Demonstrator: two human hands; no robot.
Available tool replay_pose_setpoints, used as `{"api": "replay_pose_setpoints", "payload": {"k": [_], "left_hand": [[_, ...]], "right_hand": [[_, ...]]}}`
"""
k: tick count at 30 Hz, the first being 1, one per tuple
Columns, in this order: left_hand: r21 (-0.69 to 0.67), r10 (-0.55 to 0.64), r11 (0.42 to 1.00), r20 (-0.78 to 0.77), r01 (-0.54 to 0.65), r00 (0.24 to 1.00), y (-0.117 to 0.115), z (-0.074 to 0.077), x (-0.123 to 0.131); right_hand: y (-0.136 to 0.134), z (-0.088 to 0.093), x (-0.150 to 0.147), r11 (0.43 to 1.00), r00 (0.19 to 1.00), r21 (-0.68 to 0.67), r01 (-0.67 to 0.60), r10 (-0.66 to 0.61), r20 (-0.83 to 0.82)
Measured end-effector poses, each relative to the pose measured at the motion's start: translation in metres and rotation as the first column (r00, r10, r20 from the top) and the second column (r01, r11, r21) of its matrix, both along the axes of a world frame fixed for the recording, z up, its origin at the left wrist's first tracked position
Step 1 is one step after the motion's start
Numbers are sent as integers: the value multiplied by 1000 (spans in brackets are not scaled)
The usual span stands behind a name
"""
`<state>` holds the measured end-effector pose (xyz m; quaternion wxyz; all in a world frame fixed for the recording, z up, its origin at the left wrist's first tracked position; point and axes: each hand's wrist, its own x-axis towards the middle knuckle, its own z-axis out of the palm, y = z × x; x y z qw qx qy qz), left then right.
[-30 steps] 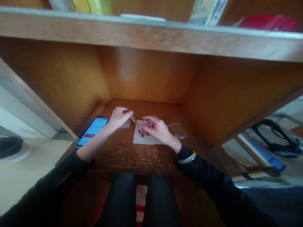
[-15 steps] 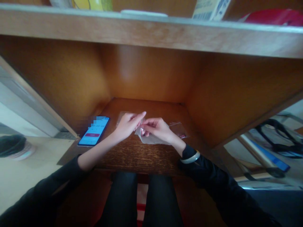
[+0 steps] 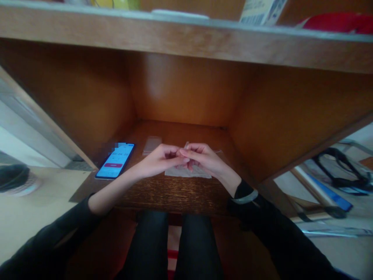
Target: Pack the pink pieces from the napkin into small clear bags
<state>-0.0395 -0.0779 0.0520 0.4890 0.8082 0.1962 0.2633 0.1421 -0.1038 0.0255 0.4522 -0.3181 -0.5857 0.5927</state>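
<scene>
My left hand (image 3: 169, 158) and my right hand (image 3: 202, 154) meet above the dark wooden desktop, thumbs and fingertips pinched together. Between them they grip what looks like a small clear plastic bag (image 3: 187, 145); only a narrow see-through edge pokes up, and the fingers cover the rest. Under the hands lies a thin whitish sheet (image 3: 188, 172), spread flat. Beyond my left wrist sits a little stack of clear plastic bags (image 3: 152, 144). Behind my right hand, thin clear edges of another piece show, mostly hidden.
A phone (image 3: 115, 161) with a lit screen lies at the left. Wooden side walls and a shelf (image 3: 186, 41) enclose the desktop, with a box (image 3: 260, 11) and a red item on the shelf. A waste basket (image 3: 21, 181) stands on the floor at left.
My left hand has turned and moved right, its fingertips now against those of my right hand. The stack of clear bags at left shows more. The right hand shifted slightly right.
</scene>
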Motion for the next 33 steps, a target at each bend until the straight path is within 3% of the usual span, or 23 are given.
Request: {"api": "replay_pose_setpoints", "payload": {"k": [4,12,18,23,27,29,31,33], "left_hand": [[-20,-8,1000,-4,8,1000,1,0,-1],[135,119,984,-22,-115,993,-23,6,6],[40,112,992,82,-116,990,-36,-1,12],[-28,186,983,120,-184,975,-31,-11,14],[-78,306,951,125,-298,944,-26,-12,10],[-9,345,938,77,-345,935,-26,-12,8],[141,416,898,38,-417,909,-27,-12,7],[297,472,838,27,-458,881,-28,-12,7]], "right_hand": [[-4,1,3,998,998,-31,-52,51,-23],[-18,13,7,998,998,7,-61,61,21],[-24,16,13,988,989,24,-151,151,-7],[-25,19,15,992,991,-7,-129,129,41],[-28,21,14,998,991,48,-30,23,131],[-27,18,12,991,973,114,71,-94,213],[-27,14,9,931,902,280,234,-315,294],[-27,12,6,806,785,488,335,-525,329]]}}
